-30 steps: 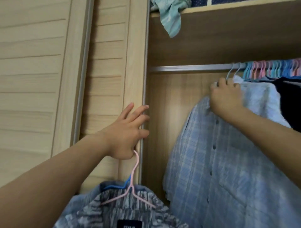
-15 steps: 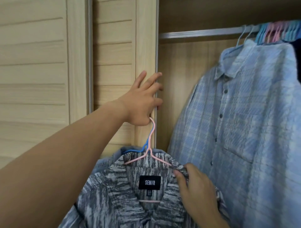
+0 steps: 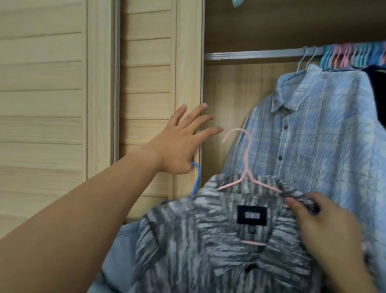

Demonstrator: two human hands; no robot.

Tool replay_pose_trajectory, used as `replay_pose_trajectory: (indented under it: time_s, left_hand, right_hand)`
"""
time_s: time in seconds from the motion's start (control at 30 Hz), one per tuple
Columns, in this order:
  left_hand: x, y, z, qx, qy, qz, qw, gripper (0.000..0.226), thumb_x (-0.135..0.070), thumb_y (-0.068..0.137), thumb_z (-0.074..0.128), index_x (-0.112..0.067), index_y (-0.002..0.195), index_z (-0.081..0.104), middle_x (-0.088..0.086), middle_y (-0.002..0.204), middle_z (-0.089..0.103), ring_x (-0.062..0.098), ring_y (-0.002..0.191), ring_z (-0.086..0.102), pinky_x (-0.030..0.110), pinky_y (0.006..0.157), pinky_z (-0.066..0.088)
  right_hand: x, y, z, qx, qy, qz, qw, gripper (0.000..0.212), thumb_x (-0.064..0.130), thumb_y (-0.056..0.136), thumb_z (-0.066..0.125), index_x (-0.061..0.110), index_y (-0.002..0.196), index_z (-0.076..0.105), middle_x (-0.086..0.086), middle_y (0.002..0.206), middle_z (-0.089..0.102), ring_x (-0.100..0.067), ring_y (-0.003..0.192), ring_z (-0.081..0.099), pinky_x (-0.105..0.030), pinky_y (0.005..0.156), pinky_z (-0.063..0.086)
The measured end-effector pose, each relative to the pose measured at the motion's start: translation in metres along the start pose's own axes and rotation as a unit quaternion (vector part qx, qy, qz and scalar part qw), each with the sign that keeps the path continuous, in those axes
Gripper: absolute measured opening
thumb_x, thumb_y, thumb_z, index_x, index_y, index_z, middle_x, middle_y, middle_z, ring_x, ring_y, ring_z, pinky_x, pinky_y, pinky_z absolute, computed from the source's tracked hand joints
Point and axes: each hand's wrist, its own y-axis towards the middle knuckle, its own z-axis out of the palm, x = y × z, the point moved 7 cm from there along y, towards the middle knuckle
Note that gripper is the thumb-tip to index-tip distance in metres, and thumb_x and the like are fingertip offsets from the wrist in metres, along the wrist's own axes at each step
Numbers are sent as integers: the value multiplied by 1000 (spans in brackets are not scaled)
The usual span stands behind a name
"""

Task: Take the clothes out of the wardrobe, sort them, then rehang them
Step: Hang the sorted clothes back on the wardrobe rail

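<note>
My left hand point(image 3: 179, 144) reaches up beside the wardrobe door edge with its fingers spread straight. A blue hanger point(image 3: 197, 177) hooks under it by the thumb, with a light denim garment point(image 3: 123, 242) hanging below. My right hand point(image 3: 313, 228) pinches the collar of a grey striped shirt point(image 3: 200, 240) on a pink hanger point(image 3: 246, 167). The pink hook stands free in the air, apart from my left hand. A pale blue checked shirt point(image 3: 317, 136) hangs on the silver rail point(image 3: 250, 55).
Several pink and blue hangers point(image 3: 355, 54) crowd the rail's right end, with a dark garment point(image 3: 378, 96) beneath them. The slatted sliding door point(image 3: 146, 83) stands to the left. A teal cloth point(image 3: 238, 2) droops from the shelf above.
My right hand left the checked shirt, took the grey shirt's collar and pulled its pink hanger off my left hand. The blue hanger stays on my left hand.
</note>
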Motion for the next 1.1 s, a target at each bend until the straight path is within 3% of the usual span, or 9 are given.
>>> replay_pose_trajectory:
  time_s: [0.13, 0.23, 0.37, 0.5, 0.63, 0.77, 0.9, 1.0, 1.1]
  left_hand:
    - [-2, -5, 1, -7, 10, 21, 1000, 86, -38, 53, 57, -32, 139, 55, 9, 159, 32, 29, 156, -6, 60, 122, -1]
    - [-4, -6, 0, -13, 2, 40, 999, 68, -36, 51, 58, -31, 118, 68, 11, 153, 40, 33, 156, 1, 63, 121, 2]
    - [-7, -8, 2, -23, -7, 52, 998, 60, -35, 49, 57, -29, 107, 71, 12, 149, 44, 35, 155, 7, 64, 120, 4]
    - [-3, -8, 0, -41, -11, 58, 997, 58, -36, 48, 61, -30, 104, 73, 11, 146, 48, 36, 155, 11, 65, 120, 7]
    - [-3, -9, 1, -59, -19, 65, 996, 56, -36, 48, 59, -29, 101, 74, 11, 142, 50, 36, 154, 14, 66, 119, 8]
    - [0, -8, 2, -59, -25, 67, 996, 53, -36, 49, 60, -28, 100, 75, 12, 142, 51, 36, 154, 13, 65, 118, 6]
    - [-1, -9, 3, -43, -31, 58, 997, 50, -38, 53, 65, -28, 101, 75, 12, 143, 50, 34, 154, 9, 65, 118, 1]
    - [-3, -9, 3, -24, -37, 59, 997, 52, -42, 55, 65, -27, 104, 75, 13, 145, 48, 35, 154, 6, 67, 117, -1]
    - [-4, -10, 4, 1, -50, 42, 998, 52, -41, 63, 72, -32, 114, 71, 8, 152, 40, 31, 155, -4, 64, 118, -6]
  right_hand:
    - [-24, 21, -30, 31, 19, 24, 999, 28, 48, 84, 71, 20, 85, 69, -14, 81, 69, -37, 83, 63, -43, 75, 52]
    - [-32, 18, -27, 93, -9, 25, 995, 31, 51, 82, 72, 24, 70, 62, -4, 65, 63, -30, 70, 61, -38, 64, 50]
    - [-45, -6, -19, 128, -36, 24, 991, 29, 48, 77, 80, 28, 65, 62, 6, 54, 57, -21, 60, 58, -32, 56, 43]
    - [-52, -36, -22, 185, -56, 59, 979, 29, 49, 74, 81, 27, 66, 65, 1, 55, 60, -16, 60, 60, -30, 59, 48]
    - [-52, -69, -40, 226, -78, 86, 967, 31, 56, 74, 79, 30, 65, 64, 2, 54, 60, -11, 58, 58, -27, 55, 42]
    - [-48, -79, -92, 166, -146, 103, 970, 30, 55, 74, 78, 29, 67, 65, 2, 58, 64, -13, 63, 61, -32, 61, 50]
    - [-47, -85, -154, 71, -230, 115, 964, 26, 55, 74, 79, 31, 76, 67, -5, 75, 68, -31, 78, 66, -37, 64, 50]
    - [-53, -89, -184, 29, -296, 129, 946, 36, 52, 76, 79, 24, 99, 76, -8, 73, 64, -33, 73, 64, -35, 59, 50]
    - [-57, -97, -198, 19, -338, 160, 927, 30, 57, 77, 75, 36, 98, 76, -8, 79, 69, -30, 68, 62, -39, 62, 56]
